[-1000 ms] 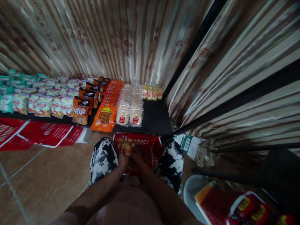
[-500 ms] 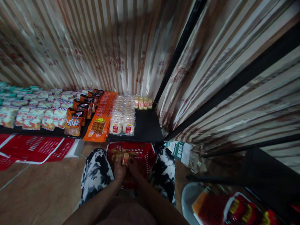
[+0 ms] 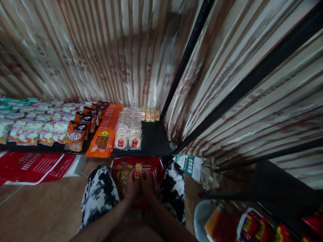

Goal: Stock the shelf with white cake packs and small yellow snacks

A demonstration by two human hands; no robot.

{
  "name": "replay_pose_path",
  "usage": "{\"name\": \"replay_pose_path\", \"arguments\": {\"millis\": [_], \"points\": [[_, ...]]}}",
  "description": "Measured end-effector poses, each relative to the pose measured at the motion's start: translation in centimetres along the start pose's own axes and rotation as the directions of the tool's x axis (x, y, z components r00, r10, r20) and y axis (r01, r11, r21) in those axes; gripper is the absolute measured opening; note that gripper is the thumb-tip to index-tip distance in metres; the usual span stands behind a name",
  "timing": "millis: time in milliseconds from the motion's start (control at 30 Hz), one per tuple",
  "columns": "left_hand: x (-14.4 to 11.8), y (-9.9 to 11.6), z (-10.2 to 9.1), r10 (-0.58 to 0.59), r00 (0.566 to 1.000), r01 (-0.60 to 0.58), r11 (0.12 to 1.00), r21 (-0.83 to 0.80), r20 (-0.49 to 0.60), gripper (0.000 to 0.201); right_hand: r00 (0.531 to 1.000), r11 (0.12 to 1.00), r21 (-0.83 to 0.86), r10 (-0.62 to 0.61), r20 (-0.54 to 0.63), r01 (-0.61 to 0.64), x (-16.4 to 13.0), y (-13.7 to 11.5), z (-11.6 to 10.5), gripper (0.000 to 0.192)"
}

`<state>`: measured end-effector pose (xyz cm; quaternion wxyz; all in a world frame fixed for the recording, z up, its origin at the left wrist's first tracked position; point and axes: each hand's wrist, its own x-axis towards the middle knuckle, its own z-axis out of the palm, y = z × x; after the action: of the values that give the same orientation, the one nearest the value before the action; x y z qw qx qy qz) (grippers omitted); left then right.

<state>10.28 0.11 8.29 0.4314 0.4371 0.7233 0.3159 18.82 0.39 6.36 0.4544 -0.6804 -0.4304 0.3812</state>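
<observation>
Between my knees stands a red plastic basket point(image 3: 157, 169) with several yellow-wrapped snack packets point(image 3: 123, 174) in its left part. My left hand point(image 3: 131, 185) is closed on the left side of a small yellow snack packet point(image 3: 138, 170) with a red label. My right hand point(image 3: 147, 182) grips the same packet from the right, so it stands upright between my fingertips above the basket. Similar small yellow packets point(image 3: 150, 115) stand in a row at the back right of the black shelf point(image 3: 155, 139).
Left of that row are clear-wrapped round cakes point(image 3: 128, 131), an orange bag point(image 3: 104, 134), black-and-orange bags point(image 3: 75, 136) and white bags point(image 3: 26, 131). Another red basket point(image 3: 32, 168) lies at left. Black posts point(image 3: 186, 60) and a striped curtain point(image 3: 121, 50) border the shelf.
The packet in my hands has come up slightly and now stands more upright, with its label in plainer view. The whole view has shifted a little.
</observation>
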Motion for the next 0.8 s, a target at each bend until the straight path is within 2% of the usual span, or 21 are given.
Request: {"name": "replay_pose_path", "arguments": {"millis": [133, 267, 400, 633, 800], "points": [[-0.4, 1.4, -0.1, 0.045, 0.999, -0.046, 0.998, -0.035, -0.016, 0.039, 1.000, 1.000, -0.020, -0.016, -0.009, 0.015, 0.2, -0.6, -0.5, 0.026], [-0.6, 2.6, 0.0, 0.110, 0.993, -0.112, 0.993, -0.041, -0.034, 0.037, 0.995, 0.993, -0.096, -0.075, -0.072, 0.068, 0.3, -1.6, -1.0, 0.029], [-0.5, 3.7, 0.2, 0.177, 0.983, -0.180, 0.981, -0.072, -0.042, 0.040, 0.987, 0.990, -0.097, -0.117, -0.108, 0.106, 0.7, -2.8, -1.7, 0.029], [0.1, 6.2, 0.7, 0.205, 0.979, -0.205, 0.976, -0.074, -0.013, 0.039, 0.988, 0.993, -0.073, -0.099, -0.115, 0.091, 2.2, -4.3, -2.7, 0.033], [1.0, 7.2, 1.5, 0.227, 0.974, -0.228, 0.970, -0.089, -0.021, 0.038, 0.972, 0.980, -0.127, -0.172, -0.158, 0.152, 3.6, -4.6, -3.1, 0.033]]}}
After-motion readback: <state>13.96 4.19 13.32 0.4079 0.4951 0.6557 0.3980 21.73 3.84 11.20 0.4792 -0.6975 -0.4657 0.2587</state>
